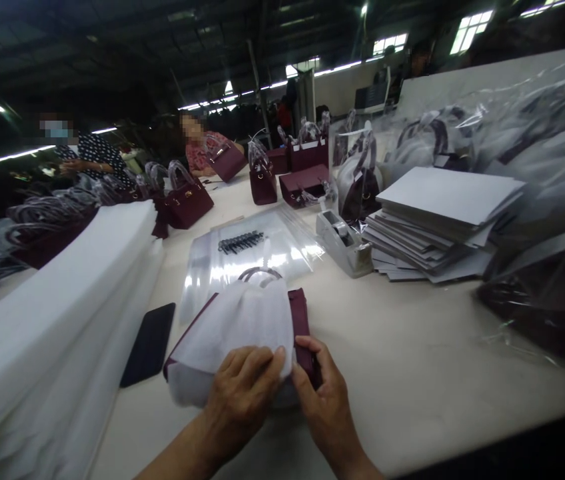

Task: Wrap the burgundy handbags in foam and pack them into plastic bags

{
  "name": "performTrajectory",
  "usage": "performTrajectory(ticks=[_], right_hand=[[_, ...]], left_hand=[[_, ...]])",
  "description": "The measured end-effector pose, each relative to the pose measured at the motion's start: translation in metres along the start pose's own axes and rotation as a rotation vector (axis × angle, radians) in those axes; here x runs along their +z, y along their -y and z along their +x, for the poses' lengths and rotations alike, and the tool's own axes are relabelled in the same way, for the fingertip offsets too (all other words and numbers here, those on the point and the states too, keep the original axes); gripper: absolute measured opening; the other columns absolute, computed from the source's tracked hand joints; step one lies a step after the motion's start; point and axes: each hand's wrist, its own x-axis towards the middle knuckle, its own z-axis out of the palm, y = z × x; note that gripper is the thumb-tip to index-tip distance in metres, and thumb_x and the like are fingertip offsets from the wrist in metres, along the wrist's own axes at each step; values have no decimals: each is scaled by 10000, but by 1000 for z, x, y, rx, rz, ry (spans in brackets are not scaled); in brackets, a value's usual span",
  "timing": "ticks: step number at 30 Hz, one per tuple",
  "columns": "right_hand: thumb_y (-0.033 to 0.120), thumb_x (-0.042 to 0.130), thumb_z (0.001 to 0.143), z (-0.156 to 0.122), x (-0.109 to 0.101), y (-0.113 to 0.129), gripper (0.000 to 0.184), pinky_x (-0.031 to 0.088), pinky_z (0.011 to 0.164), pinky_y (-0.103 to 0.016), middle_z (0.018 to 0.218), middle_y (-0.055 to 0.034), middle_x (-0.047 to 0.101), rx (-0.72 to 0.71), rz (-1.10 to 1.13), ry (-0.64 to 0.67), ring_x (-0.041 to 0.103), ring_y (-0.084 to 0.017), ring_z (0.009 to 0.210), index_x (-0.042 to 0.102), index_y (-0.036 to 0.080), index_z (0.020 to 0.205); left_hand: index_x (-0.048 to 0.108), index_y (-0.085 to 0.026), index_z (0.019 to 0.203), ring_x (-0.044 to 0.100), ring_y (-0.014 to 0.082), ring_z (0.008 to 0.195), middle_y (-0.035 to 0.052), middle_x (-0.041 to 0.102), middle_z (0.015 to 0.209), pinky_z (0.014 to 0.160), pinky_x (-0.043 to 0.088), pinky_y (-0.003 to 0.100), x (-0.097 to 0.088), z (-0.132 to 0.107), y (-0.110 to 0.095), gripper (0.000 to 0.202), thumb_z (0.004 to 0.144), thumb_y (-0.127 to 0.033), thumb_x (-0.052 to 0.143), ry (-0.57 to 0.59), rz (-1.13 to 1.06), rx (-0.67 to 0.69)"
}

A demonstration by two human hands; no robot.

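A maroon handbag (301, 320) lies flat on the white table (412, 360) right in front of me, mostly wrapped in a white soft sheet (237, 327). My left hand (242, 393) presses its fingers down on the near edge of the white sheet. My right hand (325, 400) pinches the bag's maroon side at the near right corner. The bag's curved handle (260, 272) pokes out at the far end.
A tall stack of white sheets (52, 320) fills the left. A dark phone (150, 343) lies beside it. Clear plastic bags (252, 257), a tape dispenser (345, 243) and stacked white cards (442, 220) lie beyond. Bagged handbags (547, 293) sit right; two people work at far left.
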Motion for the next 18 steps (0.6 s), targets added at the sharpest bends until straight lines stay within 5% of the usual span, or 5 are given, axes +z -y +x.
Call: performTrajectory(ticks=[5,8,16,18], right_hand=[[280,505,842,-14,-7,-25,519,437,945,-370,1292,-100,430,-20,219,46,469,-216,1149,290,237,1312],[269,548,820,-23,-12,-40,599,429,955,-395,1330,-96,394,-57,158,73,444,-229,1179,248,265,1338],[326,542,815,-23,-18,-53,473,502,850,-316,1172,-64,558,-234,15,115,563,-216,1036,407,262,1264],[355,464,857,-13,-27,-48,359,499,838,-300,1115,-58,588,-185,45,73,576,-200,1005,471,252,1201]], left_hand=[[527,-100,1147,519,227,895,112,562,935,762,447,358,-2,-5,3,393,815,-310,548,73,-18,31],[515,-91,1163,509,244,938,121,556,971,793,432,368,-3,-8,4,477,795,-389,574,106,-25,41],[573,-89,1102,519,218,912,105,577,938,809,388,339,2,-18,2,368,874,-360,474,4,-25,42],[598,-100,1071,522,207,897,98,582,922,804,384,330,5,-22,0,369,887,-380,443,-48,-1,55]])
